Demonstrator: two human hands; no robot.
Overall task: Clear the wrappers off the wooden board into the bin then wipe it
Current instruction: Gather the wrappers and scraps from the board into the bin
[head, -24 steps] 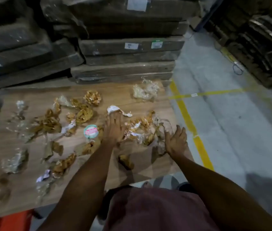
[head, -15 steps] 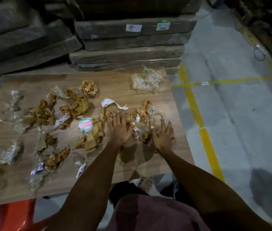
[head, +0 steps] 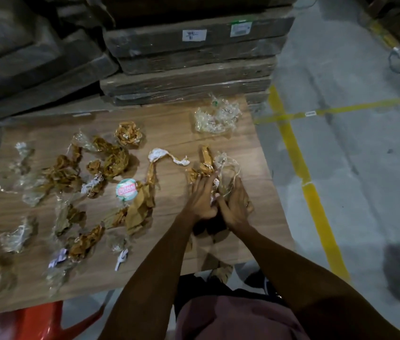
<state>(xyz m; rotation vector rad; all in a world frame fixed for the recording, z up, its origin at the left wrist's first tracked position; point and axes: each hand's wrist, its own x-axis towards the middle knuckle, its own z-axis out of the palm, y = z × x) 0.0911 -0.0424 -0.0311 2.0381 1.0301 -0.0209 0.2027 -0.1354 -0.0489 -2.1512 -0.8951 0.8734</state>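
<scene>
Dim overall, warm yellowish cast. Brightest area is the concrete floor (head: 356,168) on the right; the stacked boards (head: 189,57) at the top fall off into near-black towards the upper left. Short dark shadows sit under both forearms and just below the left hand (head: 201,200) and right hand (head: 234,204) on the wooden board (head: 169,133). Small glints on the clear wrappers (head: 216,116). Soft focus throughout, smeared towards the left and bottom edges. Wide-angle bending: yellow floor lines curve, board edges bow. Fine compression noise in dark areas.
</scene>
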